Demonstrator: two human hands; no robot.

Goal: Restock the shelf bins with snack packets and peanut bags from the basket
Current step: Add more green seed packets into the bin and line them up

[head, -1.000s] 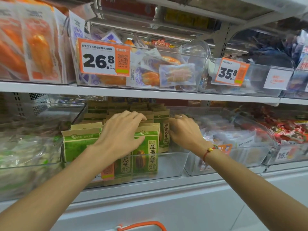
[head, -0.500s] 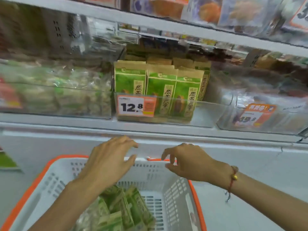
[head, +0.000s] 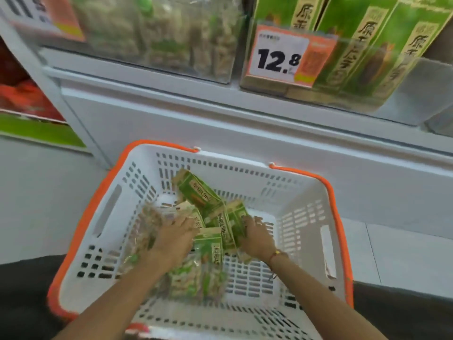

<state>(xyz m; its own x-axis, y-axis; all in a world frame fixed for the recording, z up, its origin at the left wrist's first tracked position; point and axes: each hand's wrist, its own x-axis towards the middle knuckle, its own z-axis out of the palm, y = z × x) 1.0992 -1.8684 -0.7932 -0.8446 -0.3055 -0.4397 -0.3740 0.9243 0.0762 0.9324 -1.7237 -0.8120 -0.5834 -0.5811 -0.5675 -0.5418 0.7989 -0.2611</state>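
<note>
A white basket with an orange rim (head: 338, 231) stands on the floor below the shelf. Inside lie several green snack packets (head: 199, 193) and clear peanut bags (head: 191, 280). Both my hands are down in the basket. My left hand (head: 172, 241) rests with fairly straight fingers on the left side of a bunch of green packets (head: 213, 244). My right hand (head: 257, 238) curls its fingers over the right edge of that bunch. Above, a clear shelf bin (head: 416, 77) holds upright green packets behind a 12.8 price tag (head: 279, 57).
Left of that bin, another clear bin (head: 171, 33) holds peanut bags. A white shelf front (head: 245, 133) runs just behind the basket. Red and green goods (head: 27, 101) sit on a lower shelf at far left. Pale floor tiles (head: 392, 253) lie to the right.
My hands have left the shelf bin and come down into the basket onto the green packets. My view has tilted down from the shelves to the basket.
</note>
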